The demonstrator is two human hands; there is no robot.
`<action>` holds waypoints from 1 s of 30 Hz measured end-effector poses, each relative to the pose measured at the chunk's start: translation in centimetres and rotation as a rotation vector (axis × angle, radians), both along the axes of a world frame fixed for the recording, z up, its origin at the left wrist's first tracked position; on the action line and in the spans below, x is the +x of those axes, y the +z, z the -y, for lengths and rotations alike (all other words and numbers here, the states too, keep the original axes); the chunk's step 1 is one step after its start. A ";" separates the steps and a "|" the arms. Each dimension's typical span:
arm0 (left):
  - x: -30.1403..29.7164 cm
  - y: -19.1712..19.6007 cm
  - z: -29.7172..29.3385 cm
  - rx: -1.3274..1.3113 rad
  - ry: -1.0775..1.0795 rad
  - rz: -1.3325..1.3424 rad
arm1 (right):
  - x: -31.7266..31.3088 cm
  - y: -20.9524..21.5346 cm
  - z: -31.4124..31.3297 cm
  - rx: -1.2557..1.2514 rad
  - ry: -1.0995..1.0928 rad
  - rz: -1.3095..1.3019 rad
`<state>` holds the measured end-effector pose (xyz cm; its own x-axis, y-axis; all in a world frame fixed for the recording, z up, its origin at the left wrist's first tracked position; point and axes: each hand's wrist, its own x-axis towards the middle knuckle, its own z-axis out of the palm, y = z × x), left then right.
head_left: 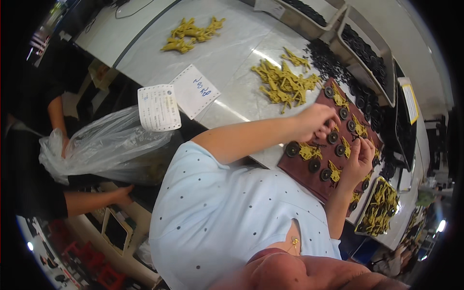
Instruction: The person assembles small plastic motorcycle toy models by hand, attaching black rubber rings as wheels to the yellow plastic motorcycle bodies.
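A dark red board (pixel 296 170) lies in front of me, bearing several yellow toy motorbike bodies (pixel 310 152) with black wheels (pixel 314 166) beside or on them. My left hand (pixel 316 122) is over the board's left side, its fingers curled together; whatever is in them is hidden. Near the board's right side, my right hand (pixel 358 162) pinches a small black part (pixel 355 137) between thumb and fingertips, close to a yellow body (pixel 358 126). Just beyond the board is a heap of loose yellow bodies (pixel 285 82).
Small black parts (pixel 328 60) and loose wheels (pixel 365 99) lie beyond the board, beside bins (pixel 390 89) of black pieces. A tray of yellow-and-black pieces (pixel 378 209) stands at right. Another yellow pile (pixel 191 35) lies far left. Someone at left holds a clear plastic bag (pixel 108 142) near paper slips (pixel 195 91).
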<state>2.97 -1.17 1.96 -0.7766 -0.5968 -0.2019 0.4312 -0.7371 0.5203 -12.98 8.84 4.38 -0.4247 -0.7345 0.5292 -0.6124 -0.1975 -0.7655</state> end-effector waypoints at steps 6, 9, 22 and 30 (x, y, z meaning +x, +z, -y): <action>3.7 2.0 3.7 0.442 0.194 -0.281 | 0.3 1.1 -2.8 0.003 0.063 0.103; 5.1 3.1 1.9 0.390 0.247 -0.228 | -0.7 1.1 -4.0 -0.007 0.070 0.077; 10.6 2.7 -3.9 0.579 0.473 -0.622 | -3.1 -0.3 -7.0 -0.041 0.334 0.520; 9.3 -0.3 -3.0 0.427 0.593 -0.263 | -2.7 -0.5 -7.5 0.017 0.406 0.540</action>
